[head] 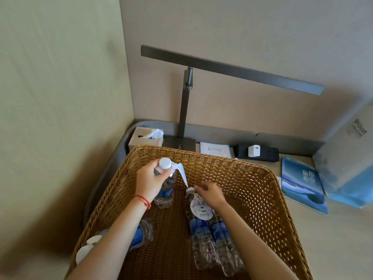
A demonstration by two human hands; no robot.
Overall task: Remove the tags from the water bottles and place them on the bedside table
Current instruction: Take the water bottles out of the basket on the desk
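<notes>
The wicker basket fronts the bedside table; open tabletop lies right, beyond the blue booklet.

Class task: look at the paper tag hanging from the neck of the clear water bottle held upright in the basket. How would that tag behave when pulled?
The white paper tag droops from the clear plastic water bottle, so it is probably thin and floppy. It looks very light. Being paper, it may tear if yanked.

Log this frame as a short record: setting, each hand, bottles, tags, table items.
setting: wicker basket on bedside table
left hand: holds upright bottle by the neck
right hand: at the lying bottles, grip unclear
tags: white tag hangs from upright bottle; round tag on a lying bottle
table items: tissue box, lamp, booklet
</notes>
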